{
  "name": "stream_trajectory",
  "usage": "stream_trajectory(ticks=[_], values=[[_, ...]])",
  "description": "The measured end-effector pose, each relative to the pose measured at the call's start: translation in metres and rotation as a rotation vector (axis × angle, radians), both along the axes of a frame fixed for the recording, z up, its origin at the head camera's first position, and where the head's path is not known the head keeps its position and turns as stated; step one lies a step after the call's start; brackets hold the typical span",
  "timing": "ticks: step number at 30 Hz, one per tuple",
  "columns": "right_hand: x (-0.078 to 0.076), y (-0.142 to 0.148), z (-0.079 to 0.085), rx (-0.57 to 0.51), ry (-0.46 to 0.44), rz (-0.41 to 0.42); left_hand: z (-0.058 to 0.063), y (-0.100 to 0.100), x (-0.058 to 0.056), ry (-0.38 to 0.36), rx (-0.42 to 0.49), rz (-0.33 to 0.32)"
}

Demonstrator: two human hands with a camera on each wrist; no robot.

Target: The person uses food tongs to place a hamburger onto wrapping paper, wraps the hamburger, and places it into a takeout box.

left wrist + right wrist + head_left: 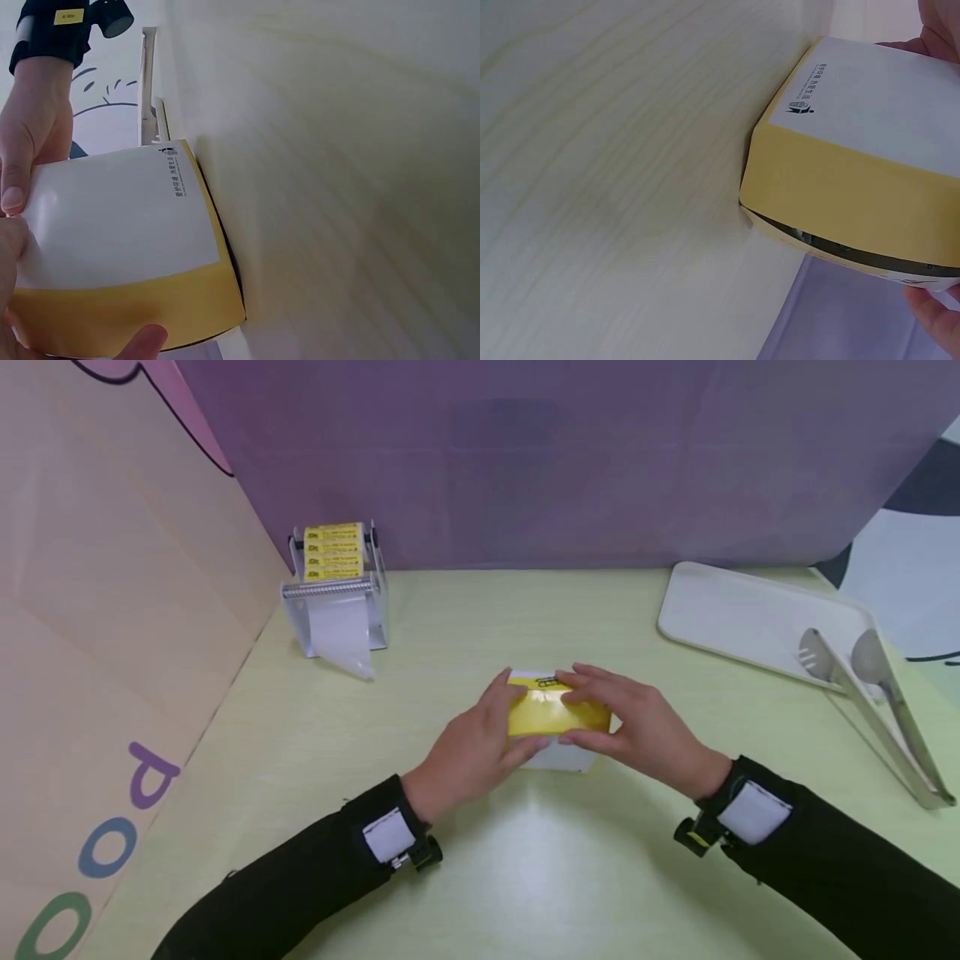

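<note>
A small yellow and white cardboard food box (558, 714) stands on the table in front of me, between my two hands. My left hand (480, 743) grips its left side, with the thumb at the near edge and fingers over the top. On the other side my right hand (630, 718) holds it, thumb low in front and fingertips on the yellow top. In the left wrist view the box (120, 225) shows a white face with small black print. The right wrist view shows a dark slit along one edge of the box (855, 180).
A metal label dispenser (378, 610) with a roll of yellow labels (333, 552) stands at the back left, its white backing strip hanging down. At the back right lies a white tray (735, 610), with metal tongs (885, 718) resting across its corner. A purple panel (525, 468) rises behind the table.
</note>
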State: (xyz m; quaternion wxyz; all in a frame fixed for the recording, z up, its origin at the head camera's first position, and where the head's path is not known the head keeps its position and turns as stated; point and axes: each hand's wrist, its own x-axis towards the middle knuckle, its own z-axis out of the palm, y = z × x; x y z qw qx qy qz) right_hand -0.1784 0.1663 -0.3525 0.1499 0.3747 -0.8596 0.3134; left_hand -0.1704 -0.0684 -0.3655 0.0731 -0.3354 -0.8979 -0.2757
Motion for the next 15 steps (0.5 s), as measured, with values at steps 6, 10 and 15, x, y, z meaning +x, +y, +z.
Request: stream_trajectory(ticks=[6, 10, 15], values=[[0.0008, -0.0014, -0.0006, -0.034, -0.003, -0.009, 0.0004, 0.0003, 0.0002, -0.006, -0.013, 0.013], [0.0009, -0.0019, -0.0006, -0.054, -0.022, -0.026, 0.0013, 0.0009, -0.0008, -0.025, -0.005, 0.012], [0.0002, -0.0017, -0.0009, -0.063, -0.025, -0.018, 0.001, 0.0011, -0.0017, -0.03, 0.011, -0.007]])
